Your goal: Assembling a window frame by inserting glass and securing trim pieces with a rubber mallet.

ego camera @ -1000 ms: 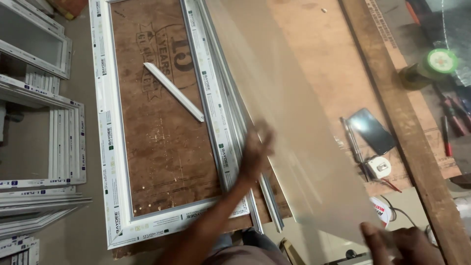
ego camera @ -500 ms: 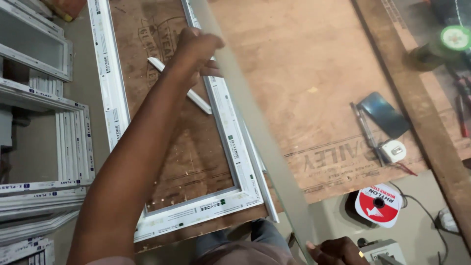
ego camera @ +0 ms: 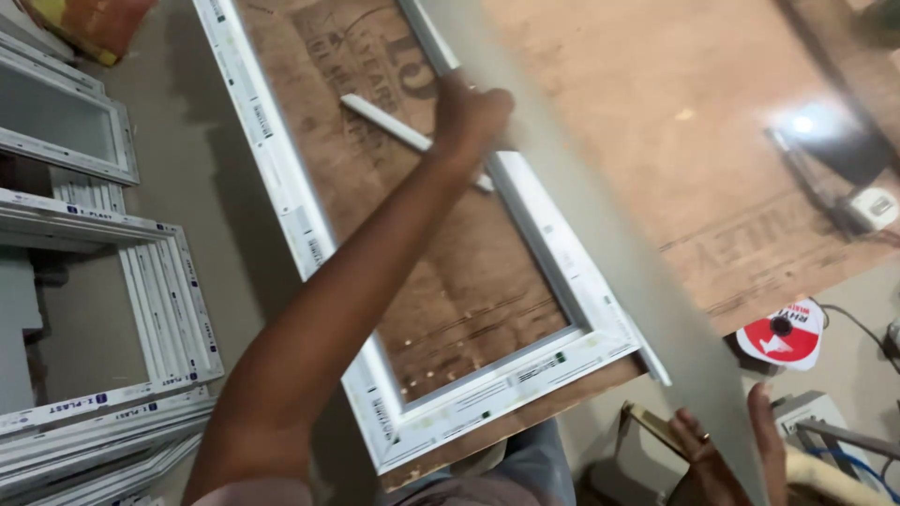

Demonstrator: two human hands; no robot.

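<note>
A brown plywood worktable (ego camera: pixel 731 141) fills most of the view, its printed face partly covered by a long white window frame (ego camera: pixel 281 178) that lies flat on it, one corner reaching the near edge. Over the frame's right-hand rail a large sheet of frosted glass (ego camera: pixel 600 215) stands tilted, running as a grey band from the top of the view down to the lower right — the table shows dimly through it.

To the left, on the grey floor, more white frames (ego camera: pixel 159 309) lean and lie stacked together.

The left hand (ego camera: pixel 469 117) reaches far out along the frame and grasps the upper stretch of the glass, fingers curled over its edge. The right hand (ego camera: pixel 727 450) is at the bottom of the view, fingers spread against the lower end of the sheet; whether they wrap round the edge I cannot tell.

A short white strip (ego camera: pixel 394 126) lies loose on the plywood inside the frame, just beside the left hand. Near the lower right, off the table's edge, sits a red and white round reel (ego camera: pixel 783 333), and a small white tape measure (ego camera: pixel 872 206) rests on the table — well apart from both hands.
</note>
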